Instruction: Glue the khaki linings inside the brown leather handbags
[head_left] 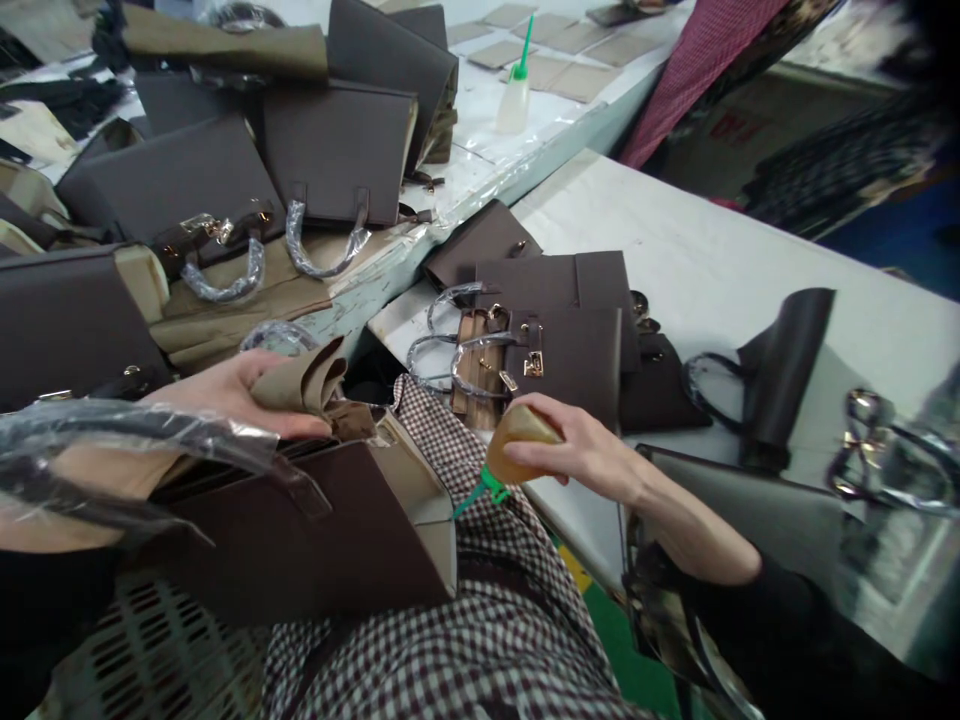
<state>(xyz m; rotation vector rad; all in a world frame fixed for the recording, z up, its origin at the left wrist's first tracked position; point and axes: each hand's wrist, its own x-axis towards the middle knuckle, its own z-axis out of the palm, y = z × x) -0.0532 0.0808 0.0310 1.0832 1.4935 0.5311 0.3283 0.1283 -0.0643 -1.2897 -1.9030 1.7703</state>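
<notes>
Glue bottle [523, 440] — in right hand [577, 445]

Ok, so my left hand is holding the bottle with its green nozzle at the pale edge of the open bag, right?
Not quite: the head view shows your right hand holding the bottle, its green nozzle at the bag's pale edge.

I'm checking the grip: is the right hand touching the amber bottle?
Touching. The head view shows the right hand with fingers curled around the amber bottle.
</notes>
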